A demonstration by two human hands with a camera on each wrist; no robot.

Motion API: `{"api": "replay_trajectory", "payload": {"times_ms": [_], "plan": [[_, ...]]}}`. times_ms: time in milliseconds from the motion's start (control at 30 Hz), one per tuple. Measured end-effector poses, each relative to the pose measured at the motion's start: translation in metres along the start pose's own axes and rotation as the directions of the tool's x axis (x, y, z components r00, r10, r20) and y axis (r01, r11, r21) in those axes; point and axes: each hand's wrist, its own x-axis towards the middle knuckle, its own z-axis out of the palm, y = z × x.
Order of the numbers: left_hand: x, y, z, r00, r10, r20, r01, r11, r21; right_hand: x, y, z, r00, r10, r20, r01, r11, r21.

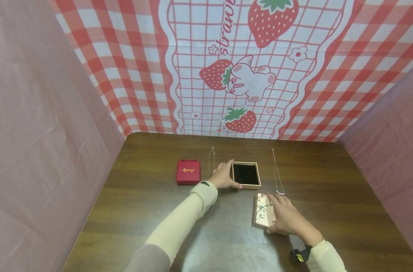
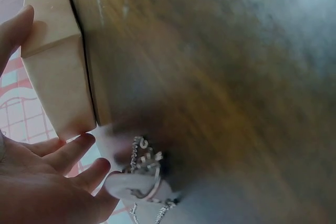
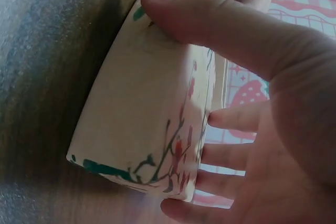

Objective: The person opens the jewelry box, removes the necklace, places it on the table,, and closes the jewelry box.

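Observation:
My left hand [image 1: 222, 177] holds an open square box [image 1: 259, 177] by its left side, thumb at the near corner and fingers at the far one. Black padding lines the box inside; its plain cream wall [image 2: 58, 77] shows in the left wrist view. My right hand [image 1: 285, 217] grips a cream box lid [image 1: 262, 211] printed with flowers and green lettering, nearer the front. In the right wrist view the thumb lies across the lid's side and the fingertips touch its printed face. A silver chain necklace [image 2: 152, 182] lies close to my left fingers.
A small red box [image 1: 188, 172] with gold lettering sits at the left. Another fine necklace [image 1: 276, 172] lies on the wooden table [image 1: 152, 158] to the right of the open box. A strawberry-print cloth [image 1: 142, 75] hangs behind, with pink cloth at both sides.

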Motion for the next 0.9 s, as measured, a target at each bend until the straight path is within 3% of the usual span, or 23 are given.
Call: {"api": "replay_trajectory", "payload": {"times_ms": [267, 500, 900], "plan": [[0.001, -0.002, 0.002, 1.0, 0.003, -0.011, -0.002, 1.0, 0.013, 0.001, 0.003, -0.003, 0.999, -0.032, -0.014, 0.031, 0.999, -0.027], [0.001, -0.002, 0.002, 1.0, 0.013, -0.007, -0.013, 1.0, -0.002, 0.001, 0.007, -0.021, 0.998, -0.058, -0.019, 0.059, 0.997, 0.039], [0.0, 0.0, 0.001, 1.0, 0.022, -0.004, -0.022, 0.999, 0.034, 0.014, 0.01, -0.044, 0.992, -0.104, -0.064, 0.108, 0.993, 0.05]]}}
